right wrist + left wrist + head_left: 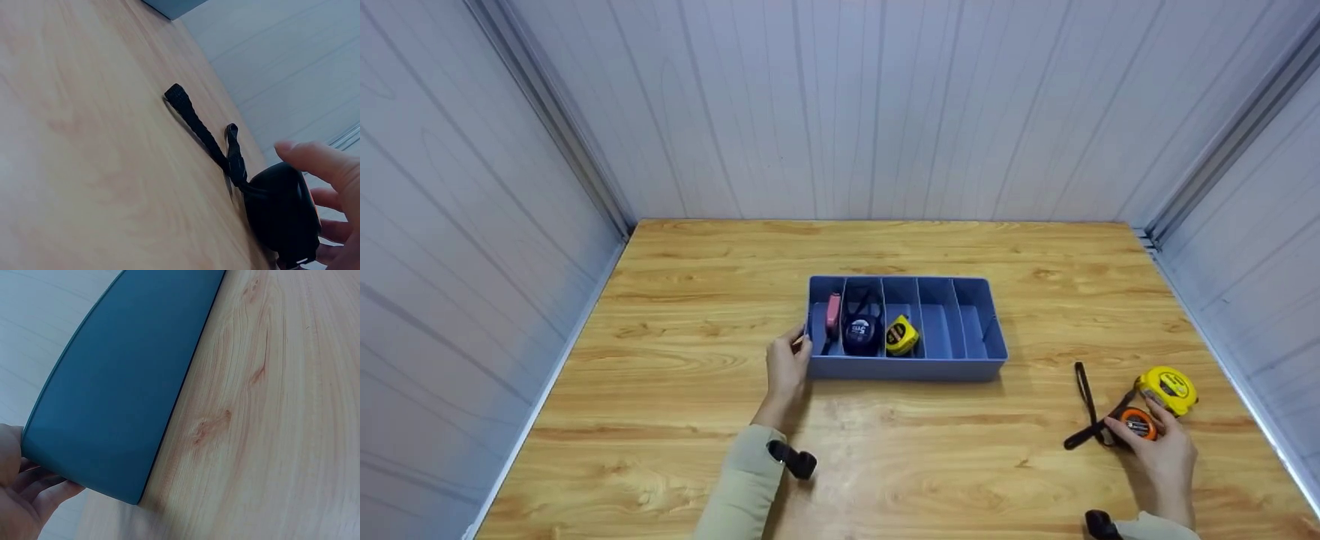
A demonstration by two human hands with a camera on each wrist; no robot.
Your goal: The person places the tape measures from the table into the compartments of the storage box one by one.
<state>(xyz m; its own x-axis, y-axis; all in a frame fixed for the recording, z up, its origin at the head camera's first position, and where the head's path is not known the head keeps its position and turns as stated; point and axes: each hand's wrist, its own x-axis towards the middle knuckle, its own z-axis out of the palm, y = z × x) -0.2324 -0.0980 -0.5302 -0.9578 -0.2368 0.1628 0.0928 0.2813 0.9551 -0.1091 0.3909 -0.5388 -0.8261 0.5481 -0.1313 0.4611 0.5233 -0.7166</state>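
A blue divided box [907, 369] stands on the table. My left hand [787, 367] grips its left end near the front corner, thumb at the rim and fingers against the side wall [112, 394]. At the right, my right hand [1168, 457] holds a round orange-and-black tape measure [1138, 424] between thumb and fingers. In the right wrist view, its black case [278, 216] and wrist strap [194, 121] show, the thumb over the top edge. Just behind it lies a larger yellow tape measure [1170, 388], close to my fingers.
Inside the box, a pink tape measure [832, 313] is in the leftmost compartment, a dark blue one [861, 333] in the second and a small yellow one [901, 337] in the third. Pale panel walls [840, 112] border the wooden table [697, 300] at the back and sides.
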